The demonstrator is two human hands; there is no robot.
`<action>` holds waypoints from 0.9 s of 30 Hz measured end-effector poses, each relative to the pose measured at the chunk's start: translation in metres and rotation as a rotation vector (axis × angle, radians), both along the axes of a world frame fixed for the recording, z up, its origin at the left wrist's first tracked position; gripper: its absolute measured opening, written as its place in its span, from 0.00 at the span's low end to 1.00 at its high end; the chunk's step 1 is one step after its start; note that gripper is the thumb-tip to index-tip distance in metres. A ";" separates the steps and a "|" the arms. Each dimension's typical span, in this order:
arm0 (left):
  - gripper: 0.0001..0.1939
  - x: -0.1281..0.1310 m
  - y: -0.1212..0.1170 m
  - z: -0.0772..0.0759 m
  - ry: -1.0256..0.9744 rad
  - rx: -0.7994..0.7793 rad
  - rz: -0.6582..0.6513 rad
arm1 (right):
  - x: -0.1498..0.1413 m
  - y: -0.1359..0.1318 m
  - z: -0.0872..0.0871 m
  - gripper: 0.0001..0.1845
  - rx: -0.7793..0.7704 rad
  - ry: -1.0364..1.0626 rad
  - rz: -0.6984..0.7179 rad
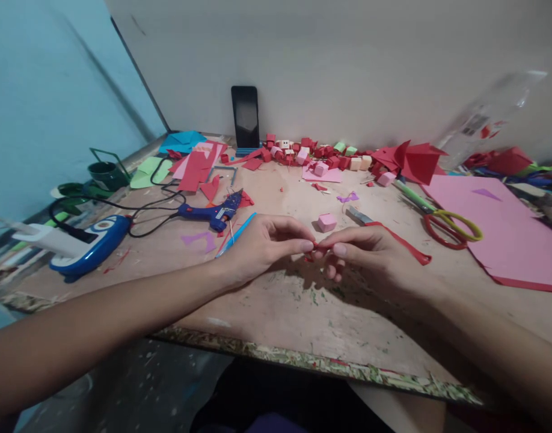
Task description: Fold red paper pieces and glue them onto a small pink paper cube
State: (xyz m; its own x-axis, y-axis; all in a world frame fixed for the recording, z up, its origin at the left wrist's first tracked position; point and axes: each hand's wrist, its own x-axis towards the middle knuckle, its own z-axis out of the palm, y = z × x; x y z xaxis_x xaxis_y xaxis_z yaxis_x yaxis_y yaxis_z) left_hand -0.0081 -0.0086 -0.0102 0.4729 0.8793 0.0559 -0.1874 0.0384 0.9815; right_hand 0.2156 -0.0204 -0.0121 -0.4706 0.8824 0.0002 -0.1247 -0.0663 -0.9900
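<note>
Over the middle of the wooden table [267, 307], my left hand [262, 243] and my right hand [370, 249] meet fingertip to fingertip. Both pinch a small red paper piece [320, 246], mostly hidden between the fingers. A pink paper cube [326, 222] sits just beyond the fingertips. A craft knife with a red handle [393, 236] lies behind my right hand. A light blue stick [236, 234] lies beside my left hand.
A blue glue gun [210, 212] with a black cord lies left of centre. Yellow-and-red scissors [447, 225] rest beside a large pink sheet [506, 234]. Several red, pink and green paper cubes [321, 154] line the wall near a standing phone [245, 117]. A blue-white device [84, 243] sits at left.
</note>
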 end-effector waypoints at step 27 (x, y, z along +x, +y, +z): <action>0.04 -0.004 -0.005 0.002 0.320 0.491 0.052 | -0.006 -0.002 0.001 0.09 -0.320 0.080 -0.032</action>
